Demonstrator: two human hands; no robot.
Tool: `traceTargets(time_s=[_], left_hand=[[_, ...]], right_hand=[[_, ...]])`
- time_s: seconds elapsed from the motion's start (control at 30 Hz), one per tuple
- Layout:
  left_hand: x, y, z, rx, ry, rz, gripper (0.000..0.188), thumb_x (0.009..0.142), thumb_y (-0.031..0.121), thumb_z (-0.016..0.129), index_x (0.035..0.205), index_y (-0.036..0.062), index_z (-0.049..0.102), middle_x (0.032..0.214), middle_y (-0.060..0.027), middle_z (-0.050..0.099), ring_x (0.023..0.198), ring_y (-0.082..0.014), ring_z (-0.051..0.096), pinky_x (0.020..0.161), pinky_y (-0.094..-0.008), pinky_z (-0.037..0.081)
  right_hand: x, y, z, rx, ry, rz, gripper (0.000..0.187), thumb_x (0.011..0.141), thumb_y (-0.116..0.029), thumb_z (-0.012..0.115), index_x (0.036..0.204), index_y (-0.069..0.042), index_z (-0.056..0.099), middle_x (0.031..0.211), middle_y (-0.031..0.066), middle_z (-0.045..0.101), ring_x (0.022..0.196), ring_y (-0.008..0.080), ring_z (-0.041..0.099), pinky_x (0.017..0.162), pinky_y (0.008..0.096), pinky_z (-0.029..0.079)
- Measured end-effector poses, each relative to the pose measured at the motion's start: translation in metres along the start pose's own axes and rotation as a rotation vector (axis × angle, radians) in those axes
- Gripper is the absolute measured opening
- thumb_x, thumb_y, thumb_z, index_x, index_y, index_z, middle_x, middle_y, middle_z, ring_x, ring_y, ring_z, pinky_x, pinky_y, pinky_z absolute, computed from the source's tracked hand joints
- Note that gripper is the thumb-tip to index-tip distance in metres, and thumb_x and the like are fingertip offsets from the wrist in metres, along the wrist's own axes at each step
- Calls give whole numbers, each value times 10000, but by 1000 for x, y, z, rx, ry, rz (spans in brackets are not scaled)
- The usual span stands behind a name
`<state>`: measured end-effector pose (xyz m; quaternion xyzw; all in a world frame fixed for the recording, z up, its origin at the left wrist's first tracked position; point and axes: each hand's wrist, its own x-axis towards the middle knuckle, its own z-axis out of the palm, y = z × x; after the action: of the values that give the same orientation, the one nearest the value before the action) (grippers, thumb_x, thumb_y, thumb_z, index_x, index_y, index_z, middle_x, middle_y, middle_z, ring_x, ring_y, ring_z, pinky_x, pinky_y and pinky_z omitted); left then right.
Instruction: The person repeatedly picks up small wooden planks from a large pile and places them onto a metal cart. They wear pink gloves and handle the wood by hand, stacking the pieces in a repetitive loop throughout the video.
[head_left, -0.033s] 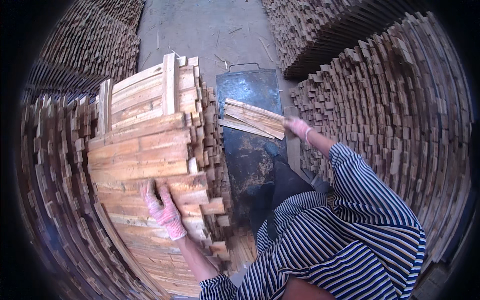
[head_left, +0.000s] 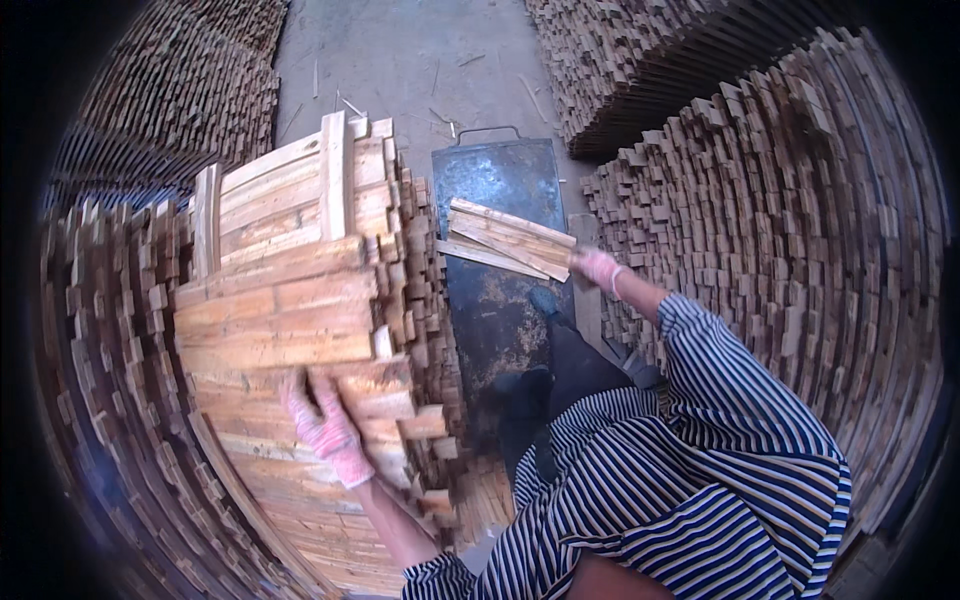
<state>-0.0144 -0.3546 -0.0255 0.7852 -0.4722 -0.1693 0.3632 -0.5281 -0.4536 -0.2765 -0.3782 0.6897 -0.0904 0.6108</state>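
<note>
My left hand [head_left: 328, 432], in a pink-and-white knit glove, lies on the big stack of wooden slats [head_left: 275, 330] at the left. Its fingers are spread, their tips near the edge of one board, and they hold nothing. My right hand [head_left: 598, 270], gloved alike, is at the right ends of a few loose slats [head_left: 510, 238]. These lie slanting across a dark metal plate [head_left: 495, 180]. Motion blurs the right fingers, so I cannot tell if they grip a slat. Two crosswise slats [head_left: 336, 175] rest on the stack's far part.
Tall piles of slats rise on the right [head_left: 760, 200], at the far left [head_left: 190, 80] and along the left edge [head_left: 110, 350]. The plate has a handle [head_left: 487, 130] at its far end. Wood splinters litter the concrete floor [head_left: 400, 60] beyond. My foot [head_left: 543, 300] is on the plate.
My right hand has shifted slightly right and nearer to me, uncovering more of the slats' ends. The stack under my left hand appears slightly lower and further left. The loose slats look almost unmoved.
</note>
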Motion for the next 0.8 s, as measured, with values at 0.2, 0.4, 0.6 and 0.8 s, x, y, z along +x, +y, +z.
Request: traceTargets(time_s=[0.2,0.4,0.6,0.8], left_hand=[[-63,148,125,-255,-4,121,496,952,56,610,1428,-39,507,1396,-230,572,1307,-365,537,1151,-431,419],[-119,50,342,-423,-805,-633,640,961,373,692,1450,13,487,1386,-136,577,1264,-233,548,1089,-360,416],[-117,-163,548,-620,-670,-1343,710,905,569,692,1443,142,511,1304,-67,595,1147,-188,555,965,-381,426],[-86,-324,707,-734,-320,-1374,856,870,622,703,1484,110,396,1338,-121,545,1206,-283,509,1039,-449,403]], right_hand=[[18,65,-8,-107,-104,311,498,929,-380,663,1280,-27,637,857,99,667,690,225,638,576,391,510],[111,114,-12,-346,-100,243,572,928,-410,655,1353,-35,578,1067,173,703,868,277,682,724,407,543],[278,133,1,-728,-50,-24,600,904,-396,646,1387,-65,516,1260,223,636,1135,369,636,946,455,518],[439,140,44,-903,69,-349,630,869,-330,691,1412,-102,466,1419,199,516,1279,377,544,1040,477,472]])
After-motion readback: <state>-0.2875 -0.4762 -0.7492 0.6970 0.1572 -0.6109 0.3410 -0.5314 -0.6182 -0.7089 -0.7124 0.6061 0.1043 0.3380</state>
